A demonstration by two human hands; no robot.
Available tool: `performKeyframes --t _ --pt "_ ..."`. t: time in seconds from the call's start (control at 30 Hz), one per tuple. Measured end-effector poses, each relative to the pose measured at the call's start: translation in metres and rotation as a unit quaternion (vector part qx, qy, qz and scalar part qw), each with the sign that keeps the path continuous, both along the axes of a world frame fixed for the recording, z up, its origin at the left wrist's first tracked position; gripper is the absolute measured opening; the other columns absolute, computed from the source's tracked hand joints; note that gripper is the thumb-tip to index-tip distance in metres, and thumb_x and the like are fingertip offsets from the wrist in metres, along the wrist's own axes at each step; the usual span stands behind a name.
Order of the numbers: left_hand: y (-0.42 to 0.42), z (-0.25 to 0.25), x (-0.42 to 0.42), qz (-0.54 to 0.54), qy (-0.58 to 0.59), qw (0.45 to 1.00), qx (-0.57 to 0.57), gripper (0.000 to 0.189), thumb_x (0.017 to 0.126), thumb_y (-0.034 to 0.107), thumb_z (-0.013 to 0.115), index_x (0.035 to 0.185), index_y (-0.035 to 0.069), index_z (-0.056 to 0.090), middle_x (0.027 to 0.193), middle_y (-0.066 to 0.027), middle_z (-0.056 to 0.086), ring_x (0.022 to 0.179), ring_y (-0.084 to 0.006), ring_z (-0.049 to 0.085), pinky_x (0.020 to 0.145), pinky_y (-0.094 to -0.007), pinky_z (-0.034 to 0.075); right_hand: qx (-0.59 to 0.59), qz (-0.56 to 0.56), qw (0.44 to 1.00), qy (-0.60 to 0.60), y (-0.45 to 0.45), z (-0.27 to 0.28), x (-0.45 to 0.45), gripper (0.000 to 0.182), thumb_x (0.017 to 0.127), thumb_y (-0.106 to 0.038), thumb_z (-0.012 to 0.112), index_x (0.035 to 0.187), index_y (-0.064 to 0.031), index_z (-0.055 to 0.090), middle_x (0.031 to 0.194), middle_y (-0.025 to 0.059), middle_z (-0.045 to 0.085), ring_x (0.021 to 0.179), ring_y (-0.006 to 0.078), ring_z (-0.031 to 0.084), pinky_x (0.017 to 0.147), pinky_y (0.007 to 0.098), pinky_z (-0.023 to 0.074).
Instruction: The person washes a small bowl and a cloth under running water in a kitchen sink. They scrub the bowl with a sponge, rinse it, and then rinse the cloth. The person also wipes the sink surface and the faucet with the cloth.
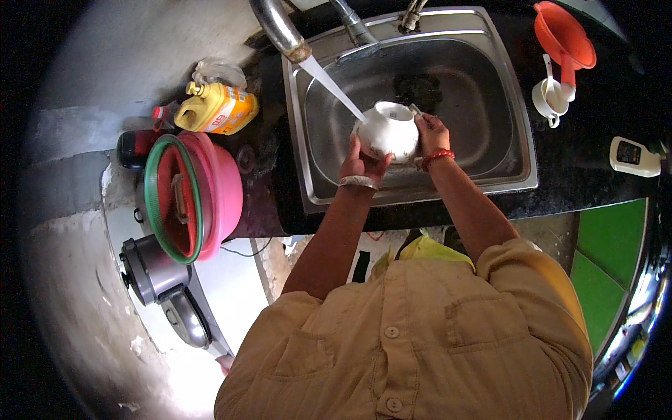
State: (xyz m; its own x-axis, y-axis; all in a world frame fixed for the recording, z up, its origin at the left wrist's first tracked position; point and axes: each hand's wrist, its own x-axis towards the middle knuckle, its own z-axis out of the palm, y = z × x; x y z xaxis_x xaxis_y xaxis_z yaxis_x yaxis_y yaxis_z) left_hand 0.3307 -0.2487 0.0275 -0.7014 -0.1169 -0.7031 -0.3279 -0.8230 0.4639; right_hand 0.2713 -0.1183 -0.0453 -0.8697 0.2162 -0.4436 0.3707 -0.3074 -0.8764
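Observation:
A white ceramic bowl (387, 137) with a faint printed pattern is tilted over the sink, its foot ring facing up towards me. My left hand (362, 163) grips its near left side, thumb along the wall. Against the bowl's right side, my right hand (432, 135) pinches a small pale cloth-like piece (415, 109), mostly hidden by the fingers. Water runs from the metal faucet (283, 34) in a slanting stream (333, 86) onto the bowl's left side. Below is the stainless steel sink (472, 131), its floor wet.
A yellow detergent jug (220, 109) and stacked plastic basins (226, 194) with a green-rimmed strainer (148, 210) stand at left. A second spout (357, 26) overhangs the sink. At right are a red ladle (564, 34), a white cup (546, 100) with a spoon, and a white bottle (635, 157).

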Motion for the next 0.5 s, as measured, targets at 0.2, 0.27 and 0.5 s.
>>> performKeyframes --t 0.2,0.27,0.5 --pt "-0.010 -0.018 0.000 0.016 0.044 0.999 0.019 0.049 0.083 0.044 0.039 0.117 0.010 0.036 0.113 -0.0094 0.045 0.093 -0.0259 0.052 0.062 -0.0359 0.053 -0.129 -0.059 0.989 0.047 0.007 0.025 -0.001 0.019 0.080 -0.012 0.055 0.094 0.0008 0.056 0.091 0.0044 0.058 0.082 0.0107 0.053 0.070 0.0213 0.0429" --pt "-0.006 -0.013 -0.002 0.015 0.038 0.999 0.010 0.046 0.084 0.042 0.037 0.116 0.009 0.039 0.111 -0.0085 0.048 0.095 -0.0257 0.051 0.067 -0.0385 0.052 -0.128 0.012 0.981 0.142 -0.004 0.052 0.008 0.020 0.078 -0.013 0.057 0.094 -0.0008 0.056 0.092 0.0046 0.059 0.085 0.0127 0.054 0.073 0.0228 0.0428" --pt "0.001 -0.016 0.000 -0.024 0.073 0.997 0.032 0.049 0.084 0.043 0.037 0.119 0.009 0.034 0.118 -0.0109 0.042 0.103 -0.0285 0.046 0.076 -0.0417 0.048 0.150 0.096 0.953 0.245 -0.016 0.060 0.007 0.029 0.076 -0.018 0.058 0.102 -0.0042 0.055 0.099 0.0086 0.058 0.086 0.0183 0.056 0.071 0.0268 0.0446"
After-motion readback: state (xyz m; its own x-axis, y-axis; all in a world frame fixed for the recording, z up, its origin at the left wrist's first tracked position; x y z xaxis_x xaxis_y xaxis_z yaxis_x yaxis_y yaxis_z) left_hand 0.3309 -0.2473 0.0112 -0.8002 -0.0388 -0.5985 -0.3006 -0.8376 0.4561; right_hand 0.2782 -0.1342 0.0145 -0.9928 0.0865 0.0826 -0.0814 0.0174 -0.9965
